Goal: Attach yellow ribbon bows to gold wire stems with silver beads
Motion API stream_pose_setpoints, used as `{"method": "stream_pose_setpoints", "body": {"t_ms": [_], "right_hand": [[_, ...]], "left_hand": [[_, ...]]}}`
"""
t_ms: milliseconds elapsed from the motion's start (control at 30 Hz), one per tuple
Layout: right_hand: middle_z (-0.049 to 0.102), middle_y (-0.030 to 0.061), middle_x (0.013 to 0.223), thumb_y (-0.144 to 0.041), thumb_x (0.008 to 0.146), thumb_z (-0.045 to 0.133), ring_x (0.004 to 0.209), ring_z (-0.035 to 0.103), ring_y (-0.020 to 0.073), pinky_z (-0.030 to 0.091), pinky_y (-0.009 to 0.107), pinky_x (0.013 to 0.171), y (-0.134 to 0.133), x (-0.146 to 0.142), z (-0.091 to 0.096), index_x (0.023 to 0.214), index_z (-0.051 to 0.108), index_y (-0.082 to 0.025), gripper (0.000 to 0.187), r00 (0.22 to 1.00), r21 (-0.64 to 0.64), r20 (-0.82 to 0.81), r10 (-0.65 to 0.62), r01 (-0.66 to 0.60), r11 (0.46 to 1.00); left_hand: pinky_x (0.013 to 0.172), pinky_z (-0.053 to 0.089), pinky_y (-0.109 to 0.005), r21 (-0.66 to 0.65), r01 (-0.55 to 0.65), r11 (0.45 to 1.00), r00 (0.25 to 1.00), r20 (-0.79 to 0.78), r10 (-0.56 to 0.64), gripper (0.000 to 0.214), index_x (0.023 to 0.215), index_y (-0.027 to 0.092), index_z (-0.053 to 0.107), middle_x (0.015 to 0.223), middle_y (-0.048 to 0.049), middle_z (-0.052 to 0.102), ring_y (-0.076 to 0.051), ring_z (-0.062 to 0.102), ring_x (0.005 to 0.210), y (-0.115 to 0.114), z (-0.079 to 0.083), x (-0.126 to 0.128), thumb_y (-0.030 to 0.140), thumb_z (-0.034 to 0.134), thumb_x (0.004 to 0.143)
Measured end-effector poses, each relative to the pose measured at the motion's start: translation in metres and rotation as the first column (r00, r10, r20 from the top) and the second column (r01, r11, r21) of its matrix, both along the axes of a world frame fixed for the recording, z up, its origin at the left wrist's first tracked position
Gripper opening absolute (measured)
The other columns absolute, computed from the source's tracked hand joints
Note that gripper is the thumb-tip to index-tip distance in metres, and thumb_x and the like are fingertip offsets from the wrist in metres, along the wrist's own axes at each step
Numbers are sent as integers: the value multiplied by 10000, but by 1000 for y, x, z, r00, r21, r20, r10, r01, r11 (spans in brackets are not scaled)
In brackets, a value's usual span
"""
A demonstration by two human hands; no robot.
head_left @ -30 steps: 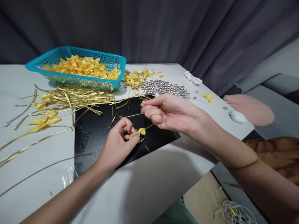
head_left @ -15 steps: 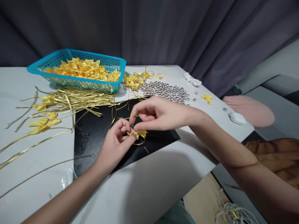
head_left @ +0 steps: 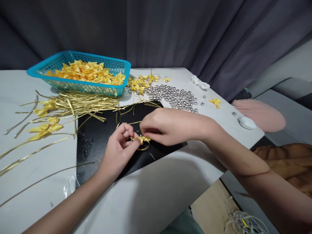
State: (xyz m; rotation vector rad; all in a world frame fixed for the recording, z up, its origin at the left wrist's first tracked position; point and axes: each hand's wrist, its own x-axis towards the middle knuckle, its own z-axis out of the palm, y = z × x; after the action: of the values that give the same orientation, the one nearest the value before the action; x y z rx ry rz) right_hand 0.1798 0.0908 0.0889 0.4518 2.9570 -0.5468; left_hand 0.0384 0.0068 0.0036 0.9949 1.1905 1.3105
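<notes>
A small yellow ribbon bow [head_left: 144,138] with a loop of gold wire and a silvery bead on top is pinched between the thumb and fingers of my left hand [head_left: 123,141]. My right hand [head_left: 159,126] is closed from the other side, its fingertips at the right end of the same bow. Both hands are over the black mat [head_left: 97,146]. How the wire runs beneath the fingers is hidden.
A teal basket [head_left: 83,83] holds yellow ribbon bows. Before it lies a bundle of gold wires [head_left: 90,102]. Behind my right hand spread many silver beads [head_left: 175,96], beside finished-looking yellow bows [head_left: 140,84]. A white rounded device [head_left: 246,123] rests near the right edge.
My right hand has lowered and turned, its fingertips moving from above the bow to its right end. My left hand keeps its hold almost unmoved.
</notes>
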Motion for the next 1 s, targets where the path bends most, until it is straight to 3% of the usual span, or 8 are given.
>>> {"method": "stream_pose_setpoints", "body": {"t_ms": [433,800,1000], "right_hand": [[568,23,684,-104,851,425,614,441,99,282,239,592,-1,0,-1,726,582,-135,203,998,-5,-28,53,-53,999],[580,29,692,-131,851,428,621,454,100,284,233,586,7,-1,-6,735,605,-122,211,997,86,-22,75,-73,994],[574,-8,608,-136,793,515,517,420,58,283,203,534,20,0,-10,751,648,-120,141,1000,-68,7,29,-29,997]], "left_hand": [[511,362,-184,4,1,1000,1000,2,-1,240,677,200,419,574,83,503,-65,439,531,0,1,1,197,659,661],[501,368,-168,-18,11,1000,1000,-29,-11,239,673,197,403,579,87,523,-55,438,521,2,1,-1,205,642,670],[537,401,-165,-27,22,999,996,-91,-25,174,790,161,525,613,65,547,-68,494,573,1,2,1,257,643,705]]}}
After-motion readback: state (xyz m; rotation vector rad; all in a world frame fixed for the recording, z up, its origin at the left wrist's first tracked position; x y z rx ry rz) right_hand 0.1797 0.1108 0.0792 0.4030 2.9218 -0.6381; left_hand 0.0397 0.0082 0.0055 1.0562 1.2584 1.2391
